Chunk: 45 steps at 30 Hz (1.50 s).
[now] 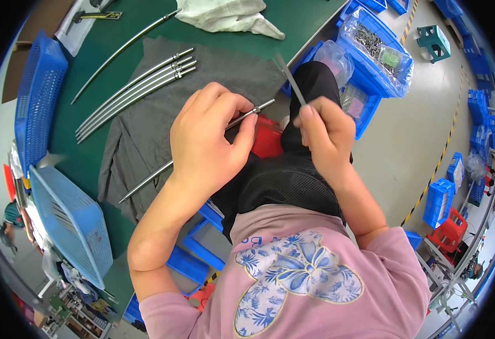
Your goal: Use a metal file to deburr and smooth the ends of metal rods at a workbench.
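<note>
Left hand: closed, thumb and forefinger gripping a slender, shiny metal rod close to its collared end. The rod runs aslant beneath the palm. Its collar and tip project beyond the fingertips toward the right hand; its other end points to the lower left, over a dark grey cloth. Whether that end touches the cloth cannot be told.

Right hand: thumb and fingers closed in a pinch on a narrow, flat, grey strip-like tool. The tool stands tilted, its free end up and to the left, slightly blurred. It appears apart from the rod tip.

Work surface: a green table carries the grey cloth. A group of similar collared metal rods lies side by side, collared ends on the cloth, plain ends over the green surface. One separate metal rod lies farther up, its collared end beside a crumpled white cloth.

Surroundings: a blue perforated plastic basket stands at the left. At the upper right, a blue plastic bin lined with clear film contains small metal parts.
</note>
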Motion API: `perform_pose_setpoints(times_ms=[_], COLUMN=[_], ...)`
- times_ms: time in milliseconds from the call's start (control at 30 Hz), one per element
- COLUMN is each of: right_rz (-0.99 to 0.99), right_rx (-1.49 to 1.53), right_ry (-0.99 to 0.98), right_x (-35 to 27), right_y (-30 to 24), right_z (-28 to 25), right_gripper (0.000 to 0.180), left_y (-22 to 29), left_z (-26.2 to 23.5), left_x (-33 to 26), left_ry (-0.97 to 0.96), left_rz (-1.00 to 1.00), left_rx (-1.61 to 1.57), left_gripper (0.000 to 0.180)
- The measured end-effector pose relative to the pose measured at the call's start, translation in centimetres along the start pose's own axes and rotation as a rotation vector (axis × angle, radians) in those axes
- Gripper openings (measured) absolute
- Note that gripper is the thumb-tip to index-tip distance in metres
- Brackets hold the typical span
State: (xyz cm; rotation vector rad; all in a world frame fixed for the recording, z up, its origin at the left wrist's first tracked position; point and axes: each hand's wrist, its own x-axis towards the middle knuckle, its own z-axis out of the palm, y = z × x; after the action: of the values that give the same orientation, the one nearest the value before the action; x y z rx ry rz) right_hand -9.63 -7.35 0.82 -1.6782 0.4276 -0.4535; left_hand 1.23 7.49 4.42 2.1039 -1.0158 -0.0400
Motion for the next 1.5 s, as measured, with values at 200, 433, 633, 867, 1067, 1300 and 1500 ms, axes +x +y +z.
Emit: perform_pose_setpoints(times_ms=[200, 433, 633, 867, 1067, 1300, 1500], right_rz=[-0.047, -0.041, -0.103, -0.112, -0.161, -0.097, 0.077], right_rx=[-0.061, -0.087, -0.177, -0.153, -0.159, -0.106, -0.036], right_ry=[-0.073, -0.109, -0.093, -0.051, -0.078, -0.088, -0.144], right_x=[-2.6, -2.7, -2.3, -2.8, -2.0, -1.4, -0.7], right_y=[-0.1, 0.0, 0.7, 0.6, 0.2, -0.1, -1.4], right_z=[1.9, 2.4, 2.6, 2.7, 3.0, 3.0, 2.9], right_gripper=[0.018, 0.017, 0.007, 0.009, 0.011, 0.008, 0.012], left_y=[-0.3, -0.4, -0.6, -0.5, -0.6, -0.6, -0.6], left_z=[0.2, 0.3, 0.4, 0.6, 0.6, 0.7, 0.5], left_x=[-0.3, -0.4, -0.2, -0.3, -0.4, -0.3, -0.2], left_ry=[0.06, 0.083, 0.082, 0.077, 0.088, 0.093, 0.091], left_rz=[0.076, 0.074, 0.104, 0.095, 0.095, 0.11, 0.129], left_rx=[0.0, -0.019, -0.086, -0.133, -0.108, -0.116, -0.099], left_gripper=[0.015, 0.015, 0.016, 0.017, 0.018, 0.018, 0.018])
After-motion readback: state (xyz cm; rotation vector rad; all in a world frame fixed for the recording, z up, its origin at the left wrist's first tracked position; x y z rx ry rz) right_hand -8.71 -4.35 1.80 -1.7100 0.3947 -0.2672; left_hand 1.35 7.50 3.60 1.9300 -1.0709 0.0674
